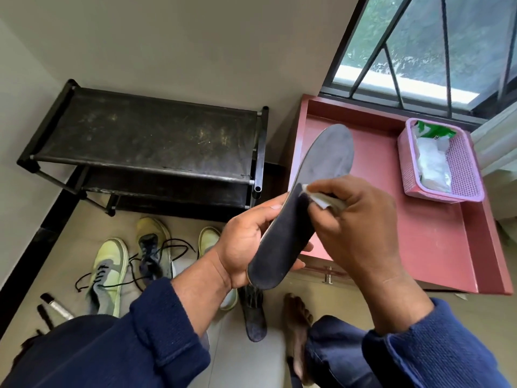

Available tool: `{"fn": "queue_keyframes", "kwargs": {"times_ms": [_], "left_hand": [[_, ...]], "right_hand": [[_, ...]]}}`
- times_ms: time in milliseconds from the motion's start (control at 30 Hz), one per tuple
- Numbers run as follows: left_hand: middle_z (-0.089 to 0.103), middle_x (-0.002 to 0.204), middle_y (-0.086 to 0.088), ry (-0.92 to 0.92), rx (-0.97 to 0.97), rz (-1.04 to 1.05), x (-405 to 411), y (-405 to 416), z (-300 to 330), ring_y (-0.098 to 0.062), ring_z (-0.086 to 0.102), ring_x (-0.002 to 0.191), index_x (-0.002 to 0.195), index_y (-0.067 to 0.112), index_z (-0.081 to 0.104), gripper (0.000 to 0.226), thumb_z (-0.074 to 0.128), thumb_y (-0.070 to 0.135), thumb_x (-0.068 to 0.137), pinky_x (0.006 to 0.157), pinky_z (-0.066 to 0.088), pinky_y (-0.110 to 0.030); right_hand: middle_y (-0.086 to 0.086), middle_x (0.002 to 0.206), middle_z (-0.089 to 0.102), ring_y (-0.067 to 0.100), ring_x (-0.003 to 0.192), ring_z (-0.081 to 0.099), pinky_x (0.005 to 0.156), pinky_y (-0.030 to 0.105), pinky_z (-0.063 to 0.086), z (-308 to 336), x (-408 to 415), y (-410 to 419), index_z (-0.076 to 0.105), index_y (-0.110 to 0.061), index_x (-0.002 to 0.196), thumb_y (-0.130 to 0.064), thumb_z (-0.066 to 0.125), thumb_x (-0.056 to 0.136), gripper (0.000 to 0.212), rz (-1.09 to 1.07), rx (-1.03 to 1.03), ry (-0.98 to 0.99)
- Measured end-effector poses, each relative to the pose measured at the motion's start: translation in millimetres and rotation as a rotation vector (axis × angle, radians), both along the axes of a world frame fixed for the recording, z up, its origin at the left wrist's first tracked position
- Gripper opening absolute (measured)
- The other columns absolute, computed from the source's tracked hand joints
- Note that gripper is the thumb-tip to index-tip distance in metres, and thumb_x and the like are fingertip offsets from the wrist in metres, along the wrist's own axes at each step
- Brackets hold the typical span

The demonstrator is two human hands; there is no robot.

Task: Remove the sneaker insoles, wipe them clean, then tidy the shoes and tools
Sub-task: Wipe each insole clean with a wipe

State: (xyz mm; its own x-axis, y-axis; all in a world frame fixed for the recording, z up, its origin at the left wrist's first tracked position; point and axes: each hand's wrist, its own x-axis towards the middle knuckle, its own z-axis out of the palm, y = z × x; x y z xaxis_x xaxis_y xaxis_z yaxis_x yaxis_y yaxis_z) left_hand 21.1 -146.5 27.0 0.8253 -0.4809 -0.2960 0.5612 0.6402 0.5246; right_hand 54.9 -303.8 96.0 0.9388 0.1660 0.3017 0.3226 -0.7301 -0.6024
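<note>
Both navy sleeves (167,329) fill the bottom edge, and above them the left hand (246,242) curls its fingers round the heel half of a dark insole (302,208), thumb along the near edge. That insole slants from the palm toward one o'clock, its grey toe end raised over the pink tray (436,247). From three o'clock the right hand (361,222) pinches a white wipe (319,198) against the insole's middle. At two o'clock a pink basket (464,175) sits in the tray. Yellow-green sneakers (109,273) lie on the floor at eight o'clock, a second insole (253,317) near six, a black shoe rack (151,144) at ten.
</note>
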Motion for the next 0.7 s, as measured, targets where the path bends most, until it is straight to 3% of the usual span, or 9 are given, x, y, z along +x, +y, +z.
{"fn": "queue_keyframes", "kwargs": {"times_ms": [100,200,267,333,400,467,533,600,700], "left_hand": [[0.054,0.13,-0.02,-0.001,0.003,-0.027,0.7,0.4,-1.6,-0.039,0.059,0.106,0.145,0.025,0.057,0.046,0.052,0.029,0.099,0.095,0.043,-0.055],[0.066,0.116,-0.013,0.015,-0.036,0.013,-0.7,2.5,-2.9,-0.031,0.064,0.097,0.137,0.027,0.065,0.042,0.049,0.028,0.099,0.093,0.041,-0.055],[0.068,0.115,-0.012,0.014,-0.041,0.026,0.0,3.6,-2.1,-0.032,0.064,0.097,0.136,0.028,0.066,0.041,0.047,0.028,0.1,0.092,0.043,-0.056],[0.066,0.117,-0.016,0.009,-0.036,0.007,1.5,2.9,-3.4,-0.033,0.067,0.096,0.139,0.026,0.064,0.042,0.049,0.029,0.099,0.085,0.052,-0.05],[0.059,0.124,-0.021,-0.006,-0.032,-0.031,1.4,1.5,-5.4,-0.037,0.064,0.1,0.146,0.024,0.056,0.046,0.049,0.028,0.101,0.089,0.05,-0.05],[0.06,0.125,-0.019,-0.004,-0.015,-0.045,1.0,1.0,-9.8,-0.036,0.065,0.1,0.148,0.024,0.054,0.047,0.049,0.028,0.102,0.089,0.052,-0.056],[0.062,0.124,-0.016,0.029,0.014,-0.023,0.5,2.1,-15.0,-0.034,0.064,0.102,0.144,0.024,0.058,0.045,0.053,0.032,0.1,0.099,0.043,-0.064],[0.064,0.121,-0.014,0.077,0.013,-0.016,-2.5,5.1,-19.4,-0.032,0.063,0.102,0.136,0.024,0.065,0.045,0.061,0.044,0.096,0.102,0.037,-0.062],[0.071,0.115,-0.015,0.137,0.075,0.006,-12.8,10.4,-29.6,-0.031,0.071,0.094,0.137,0.026,0.065,0.061,0.069,0.057,0.085,0.082,0.058,-0.051]], "right_hand": [[-0.006,0.083,0.075,0.002,0.075,0.059,0.073,0.002,0.04,-6.0,0.3,2.8,0.082,-0.024,0.091,-0.015,0.074,0.076,0.019,0.038,-0.08,0.029],[-0.01,0.083,0.075,0.007,0.074,0.066,0.072,0.026,0.054,-4.3,-5.9,5.2,0.082,-0.027,0.091,-0.021,0.068,0.072,0.023,0.243,-0.127,0.117],[-0.013,0.083,0.074,0.003,0.074,0.065,0.072,0.021,0.053,-3.4,-5.2,3.9,0.082,-0.028,0.091,-0.02,0.07,0.073,0.022,0.261,-0.091,0.105],[-0.012,0.084,0.074,0.002,0.074,0.063,0.073,0.009,0.046,-4.5,-1.9,1.0,0.082,-0.026,0.092,-0.015,0.075,0.077,0.019,0.129,-0.022,0.034],[-0.01,0.085,0.074,0.001,0.075,0.062,0.074,0.003,0.04,-7.4,0.6,0.3,0.082,-0.023,0.094,-0.012,0.078,0.079,0.019,0.01,-0.021,-0.015],[-0.008,0.086,0.074,0.007,0.076,0.065,0.074,0.013,0.047,-10.2,0.4,2.4,0.081,-0.024,0.094,-0.013,0.076,0.078,0.019,0.033,-0.076,0.0],[-0.01,0.086,0.074,0.009,0.077,0.067,0.072,0.027,0.055,-9.6,-2.3,4.6,0.08,-0.027,0.092,-0.018,0.072,0.076,0.021,0.199,-0.135,0.086],[-0.013,0.087,0.074,0.003,0.079,0.066,0.073,0.027,0.056,-7.2,-4.8,6.0,0.08,-0.029,0.093,-0.018,0.071,0.075,0.023,0.358,-0.142,0.19],[-0.015,0.087,0.075,0.002,0.079,0.068,0.072,0.023,0.055,-0.8,-0.3,3.3,0.081,-0.029,0.092,-0.016,0.073,0.076,0.022,0.298,-0.051,0.169]]}}
